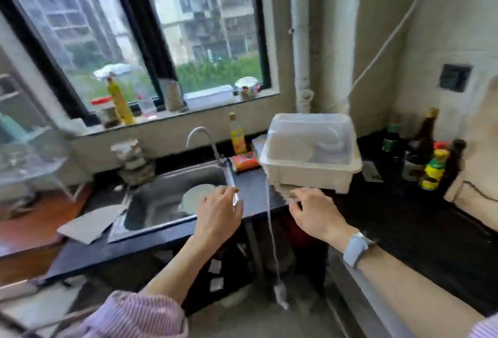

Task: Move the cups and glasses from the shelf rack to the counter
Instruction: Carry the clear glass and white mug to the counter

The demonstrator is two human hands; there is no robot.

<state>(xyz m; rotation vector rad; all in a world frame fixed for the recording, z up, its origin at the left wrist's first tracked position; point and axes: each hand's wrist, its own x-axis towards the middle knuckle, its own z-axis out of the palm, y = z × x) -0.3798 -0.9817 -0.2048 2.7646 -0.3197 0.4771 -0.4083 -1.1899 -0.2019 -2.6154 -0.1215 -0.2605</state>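
Observation:
The shelf rack (32, 160) stands at the far left, blurred, with clear glassware on its tiers. My left hand (218, 211) hovers over the counter's strip between sink and dish box, fingers closed around a clear glass (235, 197). My right hand (312, 213) is just right of it, above the black counter (390, 203), its fingertips curled on a second, greyish see-through glass (285, 189) that motion blur smears. Both glasses are close to the counter top; whether they touch it I cannot tell.
A steel sink (167, 197) with a plate and a tap lies left of my hands. A white lidded dish box (310, 157) sits right behind them. Sauce bottles (431, 165) crowd the back right corner. A thin cord (272, 238) hangs off the counter edge.

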